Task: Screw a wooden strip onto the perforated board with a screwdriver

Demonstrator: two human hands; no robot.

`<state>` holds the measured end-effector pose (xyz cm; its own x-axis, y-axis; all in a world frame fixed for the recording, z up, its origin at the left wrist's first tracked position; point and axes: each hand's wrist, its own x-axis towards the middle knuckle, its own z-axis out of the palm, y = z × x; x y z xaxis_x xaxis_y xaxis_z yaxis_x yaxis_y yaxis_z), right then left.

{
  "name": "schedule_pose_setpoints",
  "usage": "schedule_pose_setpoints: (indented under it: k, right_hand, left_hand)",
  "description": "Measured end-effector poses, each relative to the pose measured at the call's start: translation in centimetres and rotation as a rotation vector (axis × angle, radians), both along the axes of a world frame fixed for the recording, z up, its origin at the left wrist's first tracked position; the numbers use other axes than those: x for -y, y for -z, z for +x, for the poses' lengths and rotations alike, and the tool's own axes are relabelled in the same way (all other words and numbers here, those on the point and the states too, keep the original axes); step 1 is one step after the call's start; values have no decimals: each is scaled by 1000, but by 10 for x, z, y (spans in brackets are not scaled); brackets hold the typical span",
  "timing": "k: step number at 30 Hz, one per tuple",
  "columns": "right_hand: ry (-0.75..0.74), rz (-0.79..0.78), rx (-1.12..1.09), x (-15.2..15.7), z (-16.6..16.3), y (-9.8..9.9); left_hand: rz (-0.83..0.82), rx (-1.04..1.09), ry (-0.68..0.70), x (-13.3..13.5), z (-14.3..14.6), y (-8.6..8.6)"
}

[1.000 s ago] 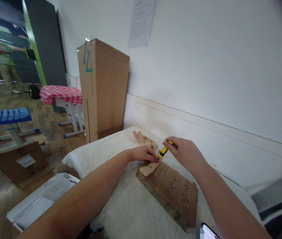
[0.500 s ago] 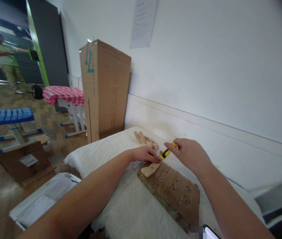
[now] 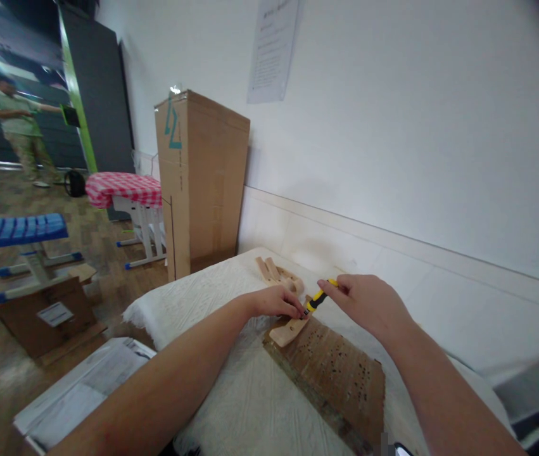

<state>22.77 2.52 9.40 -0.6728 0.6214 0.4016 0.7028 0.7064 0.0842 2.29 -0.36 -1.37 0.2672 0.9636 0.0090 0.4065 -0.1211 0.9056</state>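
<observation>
My right hand is closed around the top of a yellow-and-black screwdriver, which slants down to the left. Its tip meets a pale, curved wooden piece with small holes. The fingers of my left hand are pinched together at that tip, resting on the wooden piece; whatever they grip is too small to make out. Beneath lies a thick brown wooden board pitted with many holes, and the pale piece rests on its far left corner.
Several more pale wooden pieces lie behind my left hand on the white tablecloth. A tall cardboard box stands beyond the table against the wall. A phone shows at the near edge. A person stands far left.
The view has tilted up slightly, so everything sits a little lower. My right hand has shifted a little on the screwdriver's handle; my left hand holds its place at the tip.
</observation>
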Motion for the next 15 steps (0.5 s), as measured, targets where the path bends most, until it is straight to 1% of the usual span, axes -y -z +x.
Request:
schedule_pose_setpoints:
  k: [7,9,13,15]
  right_hand:
    - [-12,-46,-9,-5,-3,5]
    - [-42,-66,-51,-7,-3,7]
    - [-160,-111,-90,-9,-2,7]
    - [-182,-92,-112,-8,0,4]
  left_hand:
    - [-8,26,36,-2,-1,3]
    - [-20,52,40,-3,-1,3]
    - [-60,124,33,-1,0,2]
    - [-69,140,34,2,1,-1]
